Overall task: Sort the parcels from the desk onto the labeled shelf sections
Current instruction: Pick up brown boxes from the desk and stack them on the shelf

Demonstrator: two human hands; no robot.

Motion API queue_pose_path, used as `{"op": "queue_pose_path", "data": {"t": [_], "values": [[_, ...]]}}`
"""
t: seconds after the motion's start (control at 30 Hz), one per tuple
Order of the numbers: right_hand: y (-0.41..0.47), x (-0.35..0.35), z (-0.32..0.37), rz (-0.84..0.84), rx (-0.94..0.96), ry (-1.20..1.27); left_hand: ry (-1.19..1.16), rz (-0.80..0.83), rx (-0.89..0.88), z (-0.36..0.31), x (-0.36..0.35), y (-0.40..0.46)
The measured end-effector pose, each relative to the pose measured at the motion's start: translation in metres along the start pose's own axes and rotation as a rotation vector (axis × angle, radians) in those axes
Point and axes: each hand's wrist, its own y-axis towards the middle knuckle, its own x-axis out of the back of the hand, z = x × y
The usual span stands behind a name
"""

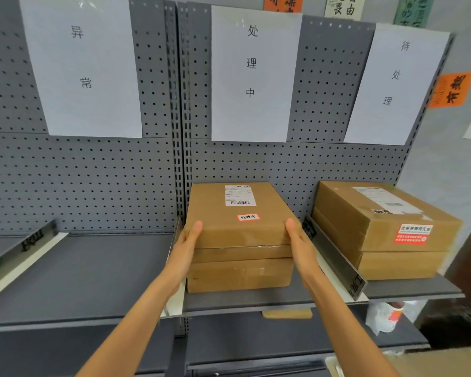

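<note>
We hold the top box [235,213] at frame centre, left hand [186,240] and right hand [297,238] flat against its sides, stacked on another. Right section holds two boxes [384,229]; left section bare; desk unseen.

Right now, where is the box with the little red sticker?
In the head view, the box with the red sticker sits atop another box in the middle shelf section, between the left hand and right hand.
</note>
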Motion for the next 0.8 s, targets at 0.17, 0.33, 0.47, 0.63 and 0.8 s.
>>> {"op": "queue_pose_path", "data": {"t": [0.17,0.33,0.47,0.63,0.8], "values": [[-0.014,0.007,0.011,0.107,-0.024,-0.013,0.066,0.009,0.004,-0.007,-0.002,-0.007],[-0.027,0.014,0.028,-0.014,0.092,-0.185,0.193,-0.022,-0.036,-0.023,0.014,-0.015],[-0.045,0.007,0.045,-0.133,0.289,-0.558,0.399,-0.117,-0.152,-0.039,0.043,-0.032],[-0.088,-0.037,0.059,-0.220,0.600,-0.973,0.815,-0.270,-0.338,-0.049,0.100,-0.078],[-0.144,-0.104,0.054,-0.130,0.736,-1.208,1.208,-0.345,-0.375,-0.038,0.176,-0.145]]}}
